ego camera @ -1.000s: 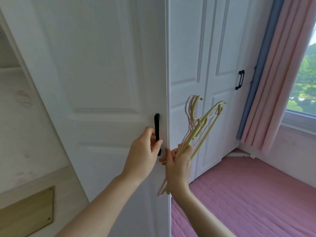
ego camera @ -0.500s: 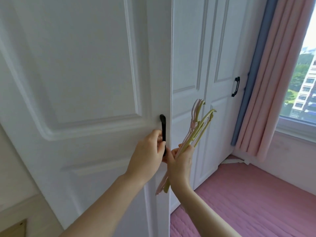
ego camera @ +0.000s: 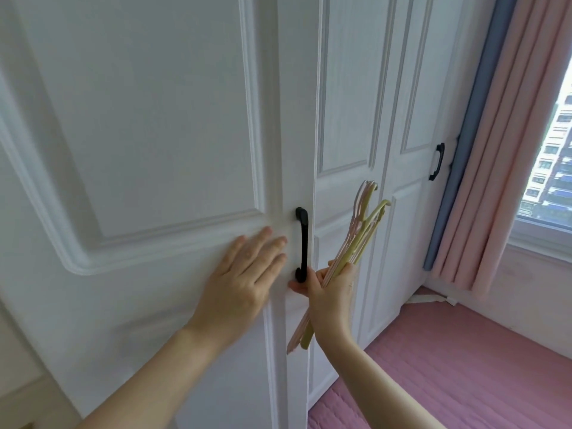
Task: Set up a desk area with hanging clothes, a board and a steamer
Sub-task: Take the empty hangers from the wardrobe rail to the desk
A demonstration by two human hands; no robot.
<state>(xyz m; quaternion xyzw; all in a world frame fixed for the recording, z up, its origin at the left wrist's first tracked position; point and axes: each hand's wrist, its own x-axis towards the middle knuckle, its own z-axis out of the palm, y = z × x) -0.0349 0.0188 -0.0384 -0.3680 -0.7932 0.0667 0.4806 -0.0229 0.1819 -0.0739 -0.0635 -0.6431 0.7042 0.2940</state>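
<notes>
A white panelled wardrobe door (ego camera: 148, 125) fills the left half of the view, with a black handle (ego camera: 302, 243) near its right edge. My left hand (ego camera: 244, 274) lies flat against the door just left of the handle, fingers straight. My right hand (ego camera: 331, 289) grips a bundle of several pink and yellow-green plastic hangers (ego camera: 362, 233), their hooks pointing up in front of the neighbouring doors. The thumb of that hand reaches toward the handle's lower end.
More white wardrobe doors (ego camera: 402, 119) continue to the right, one with a black handle (ego camera: 435, 162). A blue and pink curtain (ego camera: 495, 150) hangs beside a window (ego camera: 551, 162). A pink quilted mat (ego camera: 464, 366) covers the surface below.
My left hand has let go of the black handle and now presses flat on the door panel. The door has swung closer toward the other doors. The hangers stay in my right hand.
</notes>
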